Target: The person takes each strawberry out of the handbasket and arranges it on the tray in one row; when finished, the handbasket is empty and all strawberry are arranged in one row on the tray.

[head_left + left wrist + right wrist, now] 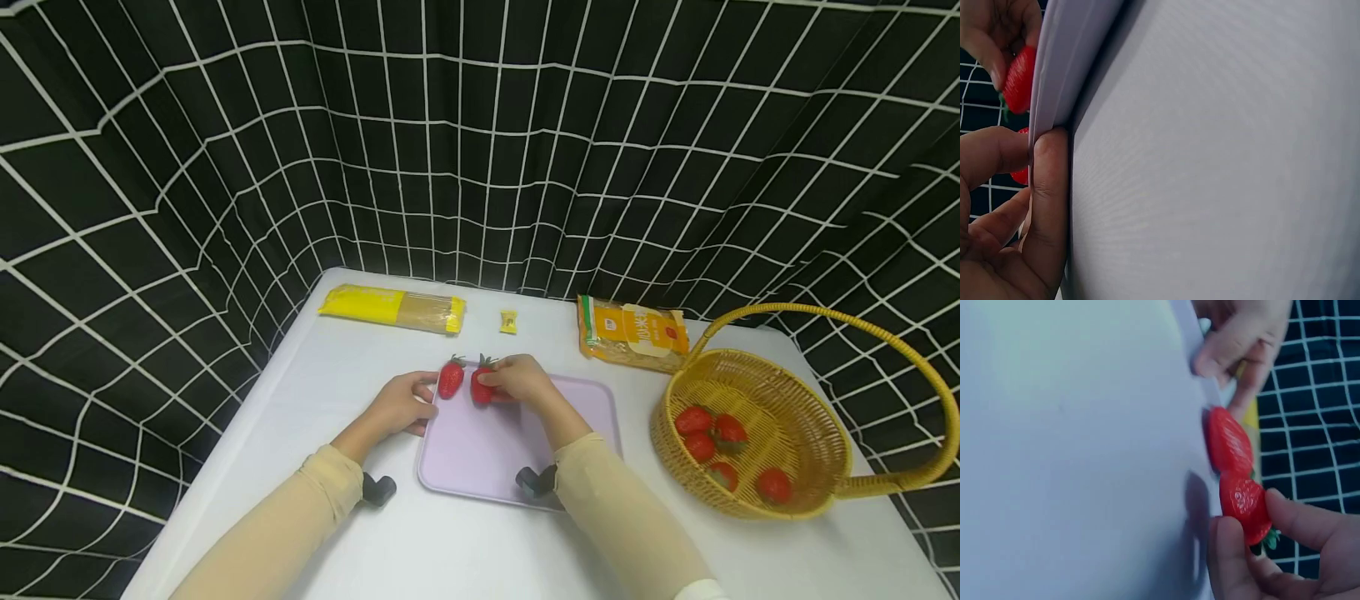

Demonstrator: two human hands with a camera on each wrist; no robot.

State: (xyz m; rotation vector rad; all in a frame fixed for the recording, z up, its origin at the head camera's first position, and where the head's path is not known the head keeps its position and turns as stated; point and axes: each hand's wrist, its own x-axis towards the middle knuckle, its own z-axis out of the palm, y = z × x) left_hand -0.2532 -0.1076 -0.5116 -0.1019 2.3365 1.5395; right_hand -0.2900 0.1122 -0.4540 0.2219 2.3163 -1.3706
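A lilac tray [480, 450] lies on the white table. My left hand [401, 404] pinches the tray's left edge, thumb on the rim and a finger against its outer side in the left wrist view. One red strawberry [451, 379] lies in the tray's back left corner, close to that hand. My right hand [525, 382] pinches another strawberry [481, 387] between thumb and fingers, just right of the first, at the tray's back edge. In the right wrist view the held strawberry [1244, 506] appears beside the other strawberry [1230, 442].
A yellow wicker basket [675, 446] with a tall handle stands at the right, holding several strawberries [700, 447]. Along the back lie a yellow noodle packet [367, 304], a small yellow wrapped piece [508, 322] and an orange packet [633, 333]. Dark grid curtains hang behind.
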